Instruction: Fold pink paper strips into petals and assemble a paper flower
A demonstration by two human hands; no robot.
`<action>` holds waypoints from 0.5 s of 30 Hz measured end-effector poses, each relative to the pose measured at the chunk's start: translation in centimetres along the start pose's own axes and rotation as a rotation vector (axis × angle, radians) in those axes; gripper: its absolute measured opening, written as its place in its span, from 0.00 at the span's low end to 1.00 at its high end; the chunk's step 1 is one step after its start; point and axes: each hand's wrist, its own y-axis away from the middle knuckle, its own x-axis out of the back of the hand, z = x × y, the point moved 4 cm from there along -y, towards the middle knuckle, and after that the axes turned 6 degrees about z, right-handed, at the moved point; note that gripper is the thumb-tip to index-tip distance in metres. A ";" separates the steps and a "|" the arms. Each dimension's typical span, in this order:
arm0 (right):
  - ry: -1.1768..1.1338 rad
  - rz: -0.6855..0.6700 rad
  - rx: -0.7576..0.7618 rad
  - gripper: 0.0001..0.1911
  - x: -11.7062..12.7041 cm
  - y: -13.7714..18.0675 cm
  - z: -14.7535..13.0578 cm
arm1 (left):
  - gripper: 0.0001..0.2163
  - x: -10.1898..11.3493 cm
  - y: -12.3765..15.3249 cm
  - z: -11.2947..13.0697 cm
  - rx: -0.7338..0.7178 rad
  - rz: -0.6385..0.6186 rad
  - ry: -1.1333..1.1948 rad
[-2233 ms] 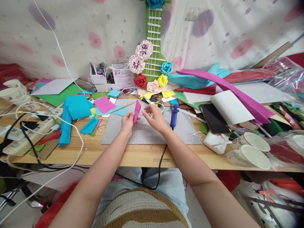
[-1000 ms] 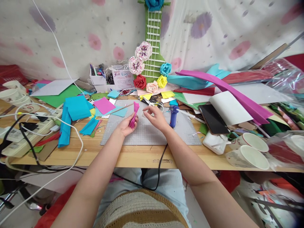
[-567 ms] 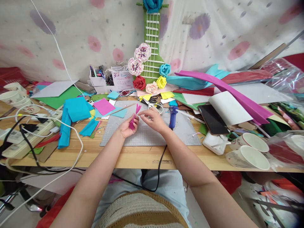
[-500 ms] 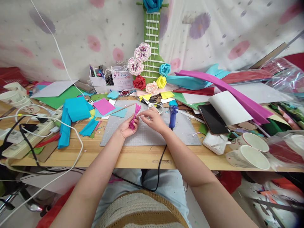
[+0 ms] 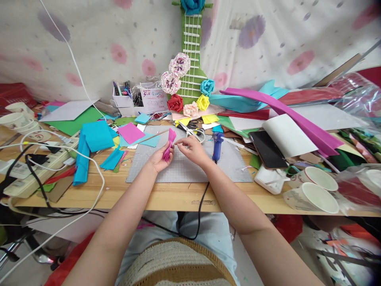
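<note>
In the head view, a magenta pleated paper bundle (image 5: 170, 139) stands tilted over the grey cutting mat (image 5: 190, 174), pinched at its middle by my left hand (image 5: 160, 159). My right hand (image 5: 192, 149) is just to the right of it, thumb and fingertips pressed together at the bundle's waist. A thin pale strand seems to run between the fingertips and the paper; it is too small to name. Scissors (image 5: 193, 132) lie behind my right hand. A blue glue gun (image 5: 217, 147) rests on the mat to its right, its black cord running down over the table edge.
Left are blue crepe paper (image 5: 97, 137), a magenta square (image 5: 131, 133) and a power strip (image 5: 32, 176) with loose cables. A green paper guitar (image 5: 193, 59) with paper flowers stands behind. Right are a phone (image 5: 268, 149), paper cups (image 5: 312, 197) and long magenta paper (image 5: 282, 113).
The paper bundle has turned in my left hand, showing a broader pleated face. My right fingertips have shifted slightly to the right. The view moved very little.
</note>
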 end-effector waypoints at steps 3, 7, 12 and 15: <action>0.006 0.007 0.001 0.09 -0.1 0.0 0.1 | 0.11 -0.1 0.1 -0.1 0.004 -0.003 -0.006; 0.018 0.020 0.027 0.09 -0.1 0.0 0.0 | 0.11 -0.1 0.2 -0.3 0.021 0.052 -0.013; 0.041 0.028 0.080 0.10 -0.1 0.1 -0.3 | 0.11 -0.2 0.2 -0.2 0.016 0.062 -0.044; 0.058 0.034 0.117 0.11 0.0 0.2 -0.7 | 0.10 -0.1 0.1 -0.3 -0.034 0.073 -0.127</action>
